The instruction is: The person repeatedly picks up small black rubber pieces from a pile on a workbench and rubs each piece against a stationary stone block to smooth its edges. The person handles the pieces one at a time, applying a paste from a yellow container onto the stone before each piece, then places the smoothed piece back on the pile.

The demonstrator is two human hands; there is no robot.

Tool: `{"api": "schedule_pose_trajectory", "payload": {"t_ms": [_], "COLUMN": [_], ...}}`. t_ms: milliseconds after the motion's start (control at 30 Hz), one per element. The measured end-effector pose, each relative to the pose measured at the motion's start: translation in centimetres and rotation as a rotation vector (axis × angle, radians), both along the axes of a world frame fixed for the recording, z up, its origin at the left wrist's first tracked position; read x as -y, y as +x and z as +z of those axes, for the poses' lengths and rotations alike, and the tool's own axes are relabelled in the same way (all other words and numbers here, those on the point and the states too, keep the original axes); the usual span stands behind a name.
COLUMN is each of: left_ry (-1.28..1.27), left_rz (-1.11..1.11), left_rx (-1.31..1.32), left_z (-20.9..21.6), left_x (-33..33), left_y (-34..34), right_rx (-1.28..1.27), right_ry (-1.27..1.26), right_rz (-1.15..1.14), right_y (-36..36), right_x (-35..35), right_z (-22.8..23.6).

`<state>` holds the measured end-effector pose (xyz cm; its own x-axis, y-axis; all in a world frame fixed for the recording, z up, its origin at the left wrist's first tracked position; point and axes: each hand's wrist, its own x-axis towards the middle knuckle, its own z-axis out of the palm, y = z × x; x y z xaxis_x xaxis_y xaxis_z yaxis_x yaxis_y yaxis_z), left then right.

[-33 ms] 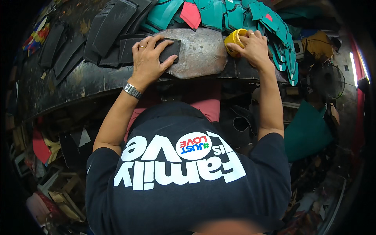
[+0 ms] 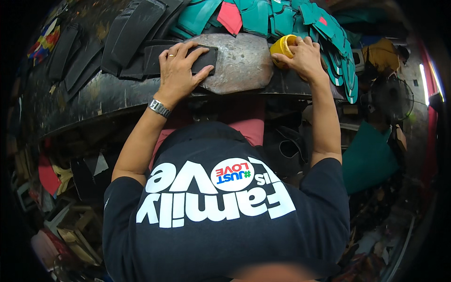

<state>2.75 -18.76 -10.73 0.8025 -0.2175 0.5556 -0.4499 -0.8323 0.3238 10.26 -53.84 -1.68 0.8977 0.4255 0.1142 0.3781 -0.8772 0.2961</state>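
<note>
On a dark, scuffed tabletop, from left to right: a multicoloured patterned cloth at the far left; overlapping curved black sheet pieces, reaching up to the left hand; one pinkish-red angular piece among many overlapping teal cut pieces, which crowd the far side and curve down the right, close by the right hand. Beyond the table's right end stands a dark round fan, with a large dark-green sheet lower down.

The left hand lies spread over a flat, straight-edged, matte black piece, on the left part of a worn grey slab with clipped corners. At the slab's right edge, the right hand curls over a tilted yellow cup, fingers at its mouth; I cannot tell whether they grip its wall. The hands are well apart.
</note>
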Motion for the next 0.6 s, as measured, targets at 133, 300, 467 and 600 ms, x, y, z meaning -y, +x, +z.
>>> {"api": "schedule_pose_trajectory", "payload": {"t_ms": [133, 300, 467, 600], "left_ry": [-0.046, -0.128, -0.147, -0.159], "left_rz": [-0.025, -0.042, -0.002, -0.003], "left_rx": [-0.028, -0.042, -0.022, 0.003], "left_z": [-0.2, -0.4, -0.5, -0.6], "left_x": [-0.5, -0.7, -0.5, -0.5], "left_y": [0.0, 0.0, -0.1, 0.1], "right_rx": [-0.002, 0.292, 0.056, 0.146], "right_ry": [-0.059, 0.163, 0.193, 0.506], "right_rz": [-0.011, -0.255, -0.527, -0.229], "right_y": [0.3, -1.6, -6.3, -8.1], "right_x": [-0.3, -0.4, -2.1, -5.8], "right_z": [0.9, 1.2, 2.3, 0.8]}}
